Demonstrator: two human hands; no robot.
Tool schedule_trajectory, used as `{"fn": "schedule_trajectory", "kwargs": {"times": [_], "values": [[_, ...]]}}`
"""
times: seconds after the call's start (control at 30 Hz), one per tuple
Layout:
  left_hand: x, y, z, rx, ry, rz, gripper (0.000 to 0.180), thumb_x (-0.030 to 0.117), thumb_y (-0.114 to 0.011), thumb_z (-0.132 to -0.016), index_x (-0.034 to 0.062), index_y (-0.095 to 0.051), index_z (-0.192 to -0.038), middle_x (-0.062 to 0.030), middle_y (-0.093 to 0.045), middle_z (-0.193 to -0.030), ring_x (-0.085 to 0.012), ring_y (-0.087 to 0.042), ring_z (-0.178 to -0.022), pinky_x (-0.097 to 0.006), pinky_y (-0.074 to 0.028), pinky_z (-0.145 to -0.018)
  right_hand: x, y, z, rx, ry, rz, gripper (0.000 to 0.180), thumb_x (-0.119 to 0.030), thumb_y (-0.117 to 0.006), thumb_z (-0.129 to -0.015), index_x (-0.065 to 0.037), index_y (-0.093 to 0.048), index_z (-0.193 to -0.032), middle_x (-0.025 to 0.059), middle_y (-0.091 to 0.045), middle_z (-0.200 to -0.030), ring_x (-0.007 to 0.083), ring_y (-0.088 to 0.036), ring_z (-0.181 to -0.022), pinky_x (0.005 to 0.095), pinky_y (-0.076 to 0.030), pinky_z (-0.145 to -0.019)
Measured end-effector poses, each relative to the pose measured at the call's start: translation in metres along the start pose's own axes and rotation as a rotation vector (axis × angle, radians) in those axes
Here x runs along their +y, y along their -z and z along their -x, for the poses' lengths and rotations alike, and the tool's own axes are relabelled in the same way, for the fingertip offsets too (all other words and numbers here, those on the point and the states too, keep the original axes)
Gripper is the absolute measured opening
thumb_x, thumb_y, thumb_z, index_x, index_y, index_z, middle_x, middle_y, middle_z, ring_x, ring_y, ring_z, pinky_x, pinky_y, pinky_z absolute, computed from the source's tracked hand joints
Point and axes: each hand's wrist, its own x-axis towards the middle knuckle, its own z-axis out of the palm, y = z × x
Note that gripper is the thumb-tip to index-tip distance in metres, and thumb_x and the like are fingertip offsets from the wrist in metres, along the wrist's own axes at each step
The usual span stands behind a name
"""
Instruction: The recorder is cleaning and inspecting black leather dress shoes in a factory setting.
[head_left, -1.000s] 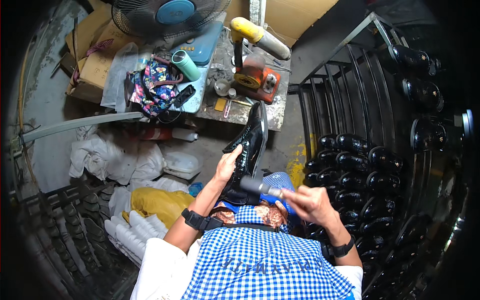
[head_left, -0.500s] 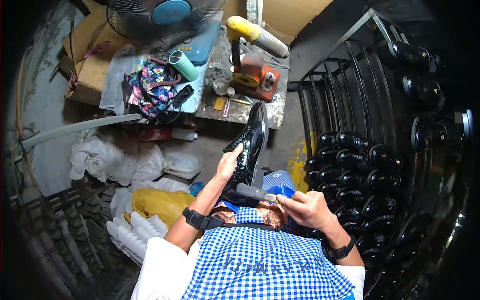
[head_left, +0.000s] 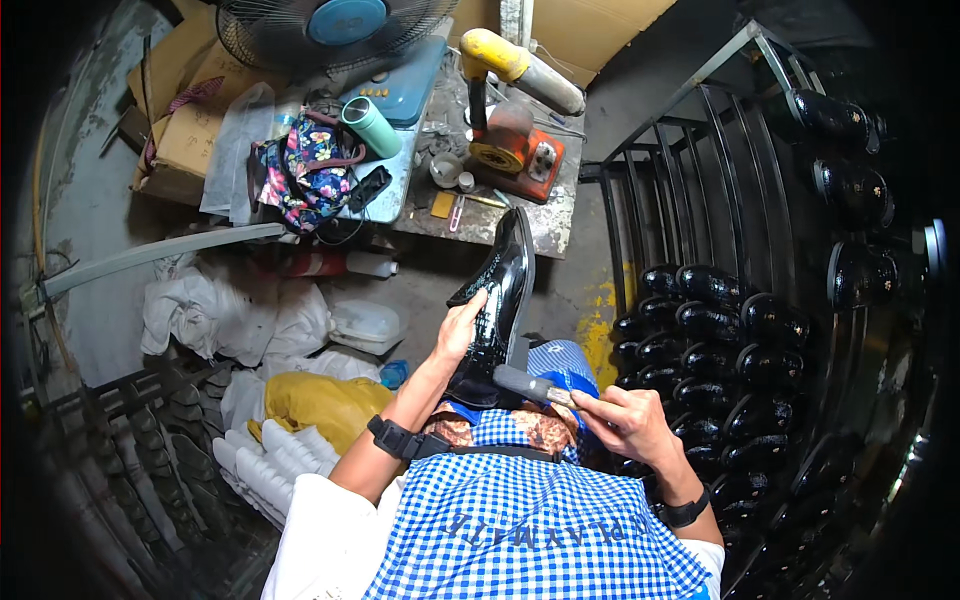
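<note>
A glossy black boot [head_left: 508, 285] stands on end above my lap, its toe pointing away toward the bench and its sole facing right. My left hand [head_left: 458, 332] is closed round the boot's left side, thumb on the shiny upper. In the fingers of my right hand [head_left: 632, 425] is a short stick tool [head_left: 522, 382] with a rounded grey head and a pale metal-looking neck. Its head lies by the heel end of the boot; whether it touches cannot be told. My lap is under a blue-and-white checked apron [head_left: 530, 520].
A bench [head_left: 560, 225] ahead bears an orange-based machine [head_left: 535, 165], a turquoise tumbler [head_left: 370, 128] and a flowered bag [head_left: 305, 175]. A fan [head_left: 345, 25] stands behind. At right, a metal rack [head_left: 690, 200] and many glossy black shoes [head_left: 770, 320]. Yellow cloth [head_left: 325, 405] lies at left.
The tool and my right hand have shifted slightly to the right. The boot has turned a little, so less of its sole edge shows. My left hand keeps its hold.
</note>
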Motion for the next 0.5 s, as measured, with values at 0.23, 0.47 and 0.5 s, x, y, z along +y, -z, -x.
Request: {"fn": "schedule_trajectory", "kwargs": {"times": [0.23, 0.47, 0.5], "values": [[0.008, -0.014, 0.004, 0.007, 0.085, 0.022, 0.035, 0.029, -0.047, -0.09, -0.0013, -0.064, -0.093, -0.0011, -0.063, -0.08, -0.0055, -0.057, -0.068, -0.018, -0.044, -0.06, -0.004, 0.0, -0.015, 0.023, -0.018, -0.008, 0.024, -0.016, -0.066, -0.074, -0.011, -0.064, -0.097, 0.0035, -0.046, -0.056, 0.0182, -0.05, -0.043, 0.0296, -0.04, -0.04], [-0.003, 0.0, -0.006, -0.029, 0.113, 0.042, 0.034, 0.029, -0.047, -0.09, -0.0005, -0.064, -0.093, -0.0016, -0.065, -0.08, -0.0061, -0.058, -0.065, -0.019, -0.045, -0.06, -0.008, -0.003, -0.019, 0.082, -0.009, 0.067, 0.023, -0.017, -0.066, -0.073, -0.012, -0.064, -0.095, 0.0033, -0.045, -0.055, 0.018, -0.049, -0.042, 0.0288, -0.04, -0.039], [-0.004, -0.002, -0.005, 0.007, 0.12, 0.052, 0.034, 0.029, -0.047, -0.09, -0.0003, -0.064, -0.092, -0.0014, -0.064, -0.078, -0.0062, -0.058, -0.064, -0.019, -0.045, -0.059, -0.006, -0.005, -0.019, 0.079, -0.001, 0.068, 0.023, -0.017, -0.067, -0.073, -0.012, -0.064, -0.096, 0.0034, -0.045, -0.055, 0.018, -0.048, -0.041, 0.0289, -0.039, -0.038]]}}
